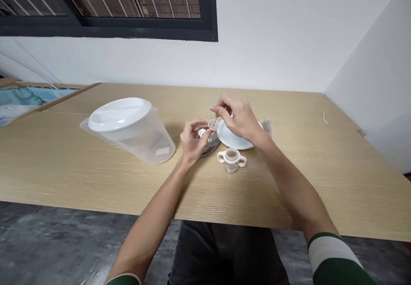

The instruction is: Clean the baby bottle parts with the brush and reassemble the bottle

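My left hand [194,139] pinches a small round translucent cap [213,125], its flat face turned up. Above it, my right hand [236,116] has thumb and forefinger closed on a thin stick [216,120], whose lower end meets the cap. Beneath my left hand is a shiny dark round dish [210,149] with small clear and white parts in it, partly hidden by my fingers. A white plate [229,138] lies under my right hand. Closer to me, a small two-handled baby bottle [231,160] stands upright with its top uncovered.
At the left, a large translucent pitcher [144,137] with a white lid stands on the wooden table [112,182]. A small piece of clear plastic [267,126] lies behind my right wrist. A thin whitish strip [325,117] rests at the far right. The wall borders the back edge.
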### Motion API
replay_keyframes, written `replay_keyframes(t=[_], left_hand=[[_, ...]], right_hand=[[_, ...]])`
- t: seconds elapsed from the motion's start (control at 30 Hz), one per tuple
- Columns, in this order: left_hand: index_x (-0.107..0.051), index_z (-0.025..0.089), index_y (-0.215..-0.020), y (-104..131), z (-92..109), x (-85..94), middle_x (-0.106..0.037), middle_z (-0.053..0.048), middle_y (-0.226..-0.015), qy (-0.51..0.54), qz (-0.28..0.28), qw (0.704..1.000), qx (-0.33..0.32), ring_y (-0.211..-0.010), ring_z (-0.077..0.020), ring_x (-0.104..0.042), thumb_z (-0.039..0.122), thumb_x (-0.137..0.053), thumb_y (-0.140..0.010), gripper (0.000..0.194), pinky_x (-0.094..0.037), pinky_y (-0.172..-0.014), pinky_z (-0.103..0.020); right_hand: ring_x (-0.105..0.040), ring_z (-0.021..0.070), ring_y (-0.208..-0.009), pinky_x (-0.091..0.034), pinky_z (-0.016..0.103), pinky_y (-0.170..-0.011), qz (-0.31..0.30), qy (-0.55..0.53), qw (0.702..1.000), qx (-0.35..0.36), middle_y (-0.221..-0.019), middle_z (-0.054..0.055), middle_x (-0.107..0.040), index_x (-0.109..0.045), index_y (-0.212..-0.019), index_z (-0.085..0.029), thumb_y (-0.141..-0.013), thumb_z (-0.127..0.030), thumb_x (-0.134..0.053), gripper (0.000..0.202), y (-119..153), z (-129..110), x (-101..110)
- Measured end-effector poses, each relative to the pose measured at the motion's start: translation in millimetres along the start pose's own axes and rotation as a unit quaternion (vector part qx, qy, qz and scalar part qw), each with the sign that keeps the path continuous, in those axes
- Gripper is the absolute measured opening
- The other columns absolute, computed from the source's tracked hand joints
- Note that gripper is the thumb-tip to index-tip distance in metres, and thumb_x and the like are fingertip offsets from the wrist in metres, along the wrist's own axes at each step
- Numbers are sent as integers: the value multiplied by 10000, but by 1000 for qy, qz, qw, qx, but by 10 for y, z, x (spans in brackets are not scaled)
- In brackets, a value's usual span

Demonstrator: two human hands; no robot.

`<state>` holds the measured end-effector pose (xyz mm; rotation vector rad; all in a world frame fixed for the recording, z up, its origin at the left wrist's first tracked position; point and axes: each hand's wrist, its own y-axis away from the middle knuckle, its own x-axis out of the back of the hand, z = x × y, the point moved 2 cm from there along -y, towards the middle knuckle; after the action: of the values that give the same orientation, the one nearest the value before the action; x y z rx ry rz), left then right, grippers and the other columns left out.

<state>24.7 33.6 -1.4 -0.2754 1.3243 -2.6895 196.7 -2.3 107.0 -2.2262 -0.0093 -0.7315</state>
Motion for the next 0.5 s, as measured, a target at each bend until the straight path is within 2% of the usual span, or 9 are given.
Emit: replay_keyframes(t=[0.23,0.37,0.5], left_hand=[[-563,217,-1066,-37,80,6,-768,-27,-928,22,6,1000,0,-866,-183,-785,281,-784,-813,343,-649,-784,-313],[-564,215,-1063,-63,100,22,-766,-22,-918,25,5,1000,-15,-853,-178,-787,256,-770,-826,317,-649,-773,-298],[-566,212,-1064,-73,111,35,-765,-26,-922,-4,-21,1000,-20,-852,-175,-785,253,-761,-837,302,-649,-773,-292]], right_hand=[[-530,131,-651,-360,274,-659,-46,18,999,8,-746,-9,-657,-550,-807,-216,-1001,-262,-534,200,39,74,-174],[-540,131,-671,-372,274,-674,-32,14,999,20,-756,-7,-652,-554,-818,-213,-1004,-261,-531,193,48,90,-225],[-567,134,-683,-401,273,-681,6,21,1000,16,-752,-9,-652,-569,-818,-217,-1009,-305,-540,212,29,74,-135]])
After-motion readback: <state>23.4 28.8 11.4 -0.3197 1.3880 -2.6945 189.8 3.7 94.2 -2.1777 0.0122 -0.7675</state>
